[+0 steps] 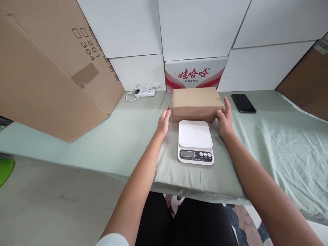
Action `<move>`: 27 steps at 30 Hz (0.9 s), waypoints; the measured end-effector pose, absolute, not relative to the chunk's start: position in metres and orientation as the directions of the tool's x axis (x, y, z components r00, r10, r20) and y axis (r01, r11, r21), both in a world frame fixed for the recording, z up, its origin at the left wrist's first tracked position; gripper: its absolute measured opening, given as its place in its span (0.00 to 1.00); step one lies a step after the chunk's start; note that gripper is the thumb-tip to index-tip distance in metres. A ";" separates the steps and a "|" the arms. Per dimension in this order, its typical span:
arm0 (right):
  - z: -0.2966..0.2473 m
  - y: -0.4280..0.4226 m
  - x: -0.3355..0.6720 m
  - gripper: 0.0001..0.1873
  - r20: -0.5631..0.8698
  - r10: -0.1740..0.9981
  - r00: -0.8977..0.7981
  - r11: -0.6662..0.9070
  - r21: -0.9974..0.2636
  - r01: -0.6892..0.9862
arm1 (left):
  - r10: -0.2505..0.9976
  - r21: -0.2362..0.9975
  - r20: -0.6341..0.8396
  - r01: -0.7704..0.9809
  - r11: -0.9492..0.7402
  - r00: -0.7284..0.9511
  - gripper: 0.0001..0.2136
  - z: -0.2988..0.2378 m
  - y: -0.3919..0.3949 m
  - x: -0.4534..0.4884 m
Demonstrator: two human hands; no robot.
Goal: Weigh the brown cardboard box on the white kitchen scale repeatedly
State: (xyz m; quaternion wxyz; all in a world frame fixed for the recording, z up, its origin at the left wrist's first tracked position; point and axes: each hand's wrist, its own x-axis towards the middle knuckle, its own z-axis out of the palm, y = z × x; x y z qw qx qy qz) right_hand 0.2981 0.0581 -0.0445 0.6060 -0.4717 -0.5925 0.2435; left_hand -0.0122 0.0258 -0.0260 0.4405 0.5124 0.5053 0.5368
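Observation:
A closed brown cardboard box (197, 97) lies flat on the cloth-covered table, just behind a white digital kitchen scale (195, 135). The scale's plate is bare and its display looks blank. My left hand (163, 121) is beside the box's left end, fingers stretched forward, with a narrow gap to the cardboard. At the opposite end, my right hand (225, 119) has its thumb against the front right corner and its fingers extended along the side. Some fingertips of both hands are hidden.
A black phone (243, 103) lies to the right. A white device with a cable (145, 92) is at the back left. Behind stand white panels (135, 27) and a red-and-white carton (196, 73). A large cardboard box (56, 75) fills the left; another brown box (306, 78) stands right.

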 end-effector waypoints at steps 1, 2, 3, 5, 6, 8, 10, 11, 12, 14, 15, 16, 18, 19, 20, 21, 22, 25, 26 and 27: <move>-0.044 0.058 0.298 0.53 0.480 0.859 0.176 0.431 -0.865 0.257 | 0.990 0.993 0.110 0.041 -0.107 -0.091 0.43 -0.027 0.027 -0.013; -0.044 0.058 0.298 0.54 0.470 0.865 0.176 0.423 -0.872 0.247 | 0.989 0.993 0.115 0.037 -0.112 -0.093 0.43 -0.028 0.028 -0.014; -0.044 0.058 0.298 0.55 0.457 0.871 0.178 0.414 -0.880 0.232 | 0.989 0.993 0.120 0.034 -0.117 -0.092 0.43 -0.029 0.029 -0.014; -0.044 0.058 0.297 0.57 0.430 0.882 0.194 0.396 -0.898 0.193 | 0.988 0.992 0.125 0.031 -0.122 -0.088 0.43 -0.031 0.029 -0.015; -0.044 0.058 0.297 0.57 0.419 0.885 0.204 0.388 -0.905 0.175 | 0.988 0.992 0.126 0.031 -0.123 -0.085 0.43 -0.031 0.029 -0.014; -0.046 0.059 0.298 0.56 0.409 0.886 0.219 0.382 -0.911 0.157 | 0.989 0.992 0.124 0.033 -0.122 -0.085 0.43 -0.032 0.029 -0.014; -0.047 0.060 0.298 0.53 0.416 0.881 0.224 0.389 -0.908 0.156 | 0.989 0.992 0.120 0.035 -0.117 -0.087 0.44 -0.032 0.029 -0.014; -0.048 0.060 0.299 0.53 0.422 0.879 0.224 0.394 -0.905 0.159 | 0.989 0.993 0.118 0.036 -0.115 -0.086 0.43 -0.032 0.030 -0.014; -0.049 0.061 0.299 0.52 0.428 0.876 0.225 0.399 -0.902 0.163 | 0.990 0.993 0.116 0.035 -0.113 -0.085 0.43 -0.032 0.030 -0.014; -0.050 0.062 0.300 0.51 0.439 0.871 0.223 0.407 -0.896 0.177 | 0.990 0.993 0.114 0.033 -0.112 -0.082 0.43 -0.032 0.030 -0.013; -0.051 0.062 0.301 0.50 0.443 0.869 0.221 0.408 -0.893 0.187 | 0.990 0.993 0.115 0.030 -0.113 -0.076 0.43 -0.032 0.030 -0.013; -0.052 0.062 0.301 0.50 0.446 0.867 0.221 0.408 -0.891 0.198 | 0.991 0.993 0.117 0.027 -0.115 -0.068 0.43 -0.031 0.029 -0.012; -0.054 0.063 0.303 0.50 0.443 0.870 0.216 0.402 -0.891 0.211 | 0.991 0.992 0.125 0.019 -0.125 -0.048 0.42 -0.030 0.028 -0.011; -0.054 0.064 0.304 0.50 0.439 0.874 0.208 0.398 -0.893 0.211 | 0.991 0.991 0.131 0.013 -0.131 -0.035 0.42 -0.030 0.028 -0.010; -0.055 0.064 0.304 0.52 0.435 0.879 0.197 0.396 -0.895 0.207 | 0.990 0.991 0.136 0.008 -0.136 -0.023 0.42 -0.029 0.027 -0.010; -0.056 0.065 0.305 0.53 0.433 0.883 0.181 0.397 -0.895 0.202 | 0.990 0.990 0.141 0.003 -0.140 -0.012 0.41 -0.029 0.027 -0.009; -0.057 0.065 0.306 0.54 0.434 0.886 0.162 0.402 -0.894 0.196 | 0.990 0.990 0.144 0.000 -0.144 -0.003 0.41 -0.029 0.026 -0.008; -0.059 0.067 0.307 0.57 0.446 0.889 0.108 0.422 -0.887 0.188 | 0.988 0.988 0.152 0.000 -0.152 0.017 0.40 -0.029 0.027 -0.007; -0.059 0.067 0.307 0.57 0.450 0.888 0.096 0.428 -0.884 0.189 | 0.988 0.988 0.155 0.001 -0.155 0.018 0.40 -0.029 0.027 -0.007; -0.058 0.067 0.307 0.58 0.453 0.887 0.090 0.431 -0.882 0.193 | 0.987 0.987 0.158 0.001 -0.158 0.020 0.40 -0.029 0.028 -0.007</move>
